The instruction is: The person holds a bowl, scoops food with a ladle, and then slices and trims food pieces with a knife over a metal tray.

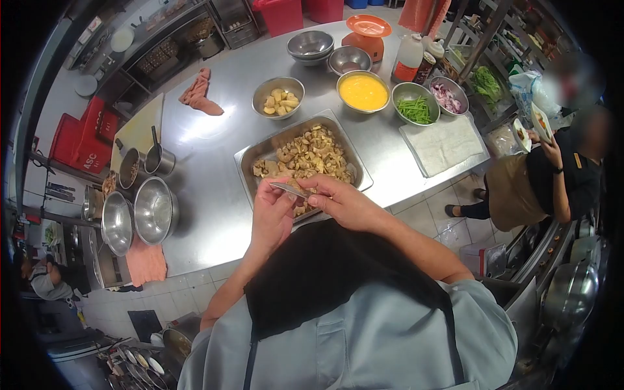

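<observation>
Stainless steel makes up the deep tray (362, 151), which holds a loose heap of chopped brown-and-yellow pieces (315, 151). Over the tray's near edge, the left hand (273, 214) pinches a small, flat grey piece (289, 190), and the right hand (333, 198) grips its other end between thumb and fingers; it may be a blade or part of a utensil, but the fingers cover too much to be sure. Both grasps look closed.

Cutting looks well advanced: the heap in the tray is already in small bits. Beyond the tray's far side, pale yellow chunks (281, 102) sit in a bowl, and a second bowl holds yellow liquid (363, 91). To the tray's far right are cut green stalks (416, 110) and chopped purple onion (448, 99), each in its own bowl. All four remain uncombined with the heap. A folded white cloth (443, 144) lies right of the tray; left of it stand empty steel bowls (154, 207). Whether the heap needs more cutting, I cannot tell.
</observation>
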`<action>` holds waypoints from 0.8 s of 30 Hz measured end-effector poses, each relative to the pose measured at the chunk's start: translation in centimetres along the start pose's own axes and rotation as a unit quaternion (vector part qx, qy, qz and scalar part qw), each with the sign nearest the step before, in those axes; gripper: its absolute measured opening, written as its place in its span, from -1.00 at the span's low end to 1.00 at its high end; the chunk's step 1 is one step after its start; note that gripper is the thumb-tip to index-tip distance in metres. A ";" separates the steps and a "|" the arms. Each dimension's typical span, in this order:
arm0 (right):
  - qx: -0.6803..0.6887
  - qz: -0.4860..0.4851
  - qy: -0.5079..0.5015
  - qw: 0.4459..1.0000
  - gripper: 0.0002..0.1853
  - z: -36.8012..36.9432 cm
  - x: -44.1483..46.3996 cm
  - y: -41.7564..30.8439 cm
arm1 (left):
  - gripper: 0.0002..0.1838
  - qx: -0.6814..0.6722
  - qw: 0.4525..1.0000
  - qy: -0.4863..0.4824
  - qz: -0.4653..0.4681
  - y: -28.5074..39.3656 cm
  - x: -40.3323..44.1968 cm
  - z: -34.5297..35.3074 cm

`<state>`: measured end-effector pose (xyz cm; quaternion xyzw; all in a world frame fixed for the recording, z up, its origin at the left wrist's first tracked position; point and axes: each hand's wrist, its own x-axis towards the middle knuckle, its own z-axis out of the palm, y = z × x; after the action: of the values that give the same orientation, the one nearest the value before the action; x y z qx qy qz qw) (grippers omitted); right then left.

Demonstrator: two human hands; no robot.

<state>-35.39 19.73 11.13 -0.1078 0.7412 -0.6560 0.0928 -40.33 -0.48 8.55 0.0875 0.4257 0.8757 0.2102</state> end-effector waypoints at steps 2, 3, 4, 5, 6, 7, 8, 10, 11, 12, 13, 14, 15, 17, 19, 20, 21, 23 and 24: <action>0.029 0.023 0.008 0.999 -0.60 -0.3 0.1 0.2 | -0.70 0.023 1.000 -0.002 0.017 -0.2 0.1 -0.1; 0.052 0.031 0.008 0.998 -0.59 -0.4 0.3 0.6 | -0.70 0.024 0.999 -0.020 0.011 -0.2 0.2 -0.5; 0.073 0.038 0.007 0.997 -0.58 -0.5 0.5 1.1 | -0.70 0.024 0.999 -0.037 0.006 -0.3 0.3 -1.1; 0.094 0.045 0.006 0.995 -0.57 -0.6 0.6 0.8 | -0.70 0.024 0.998 -0.054 0.002 0.0 0.4 -0.9; 0.107 0.085 0.004 0.991 -0.56 -0.9 0.5 0.3 | -0.68 0.007 0.999 -0.043 -0.011 0.2 0.3 -0.5; 0.120 0.123 0.003 0.985 -0.54 -1.4 0.2 -0.4 | -0.66 -0.009 0.999 -0.033 -0.024 0.6 0.3 -0.1; 0.134 0.162 0.001 0.978 -0.53 -1.6 0.0 -1.1 | -0.64 -0.025 0.999 -0.023 -0.037 0.8 0.2 0.4; 0.067 0.135 -0.001 0.989 -0.50 -1.7 0.3 -1.6 | -0.60 -0.051 0.997 -0.027 -0.044 0.7 0.4 0.0; 0.046 0.117 0.002 0.992 -0.49 -1.5 0.4 -1.6 | -0.58 -0.064 0.996 -0.028 -0.048 0.6 0.4 -0.2; 0.025 0.099 0.006 0.995 -0.48 -1.4 0.4 -1.5 | -0.58 -0.066 0.996 -0.022 -0.054 0.5 0.3 -0.3; 0.014 0.075 0.014 0.997 -0.47 -1.3 0.4 -1.3 | -0.57 -0.068 0.996 -0.017 -0.059 0.6 0.3 -0.5; 0.006 0.055 0.017 0.998 -0.46 -1.1 0.4 -0.9 | -0.57 -0.070 0.995 -0.012 -0.064 0.5 0.4 -0.6; -0.002 0.034 0.021 0.999 -0.45 -0.9 0.4 -0.5 | -0.58 -0.056 0.997 -0.017 -0.060 0.3 0.4 -0.8; -0.012 -0.001 0.019 1.000 -0.43 -0.4 0.6 -0.3 | -0.60 -0.028 0.998 -0.028 -0.052 0.1 0.6 -1.0; -0.026 0.022 -0.009 0.999 -0.42 -0.5 0.5 -1.4 | -0.62 -0.027 0.998 -0.026 -0.050 0.4 0.4 -0.6; -0.033 0.034 -0.023 0.999 -0.42 -0.6 0.4 -2.0 | -0.63 -0.027 0.998 -0.025 -0.050 0.5 0.3 -0.3; -0.032 0.032 -0.022 0.999 -0.43 -0.6 0.4 -1.8 | -0.64 -0.027 0.998 -0.029 -0.050 0.4 0.3 -0.5; -0.031 0.026 -0.019 0.999 -0.45 -0.5 0.5 -1.2 | -0.65 -0.027 0.998 -0.038 -0.048 0.1 0.5 -0.9; -0.009 0.012 -0.019 1.000 -0.46 -0.4 0.5 -1.0 | -0.65 -0.025 0.998 -0.032 -0.049 0.0 0.4 -1.0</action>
<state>-35.96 19.85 12.21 -0.1120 0.7466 -0.6459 0.1135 -41.05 -0.99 7.97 0.0893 0.4009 0.8715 0.2679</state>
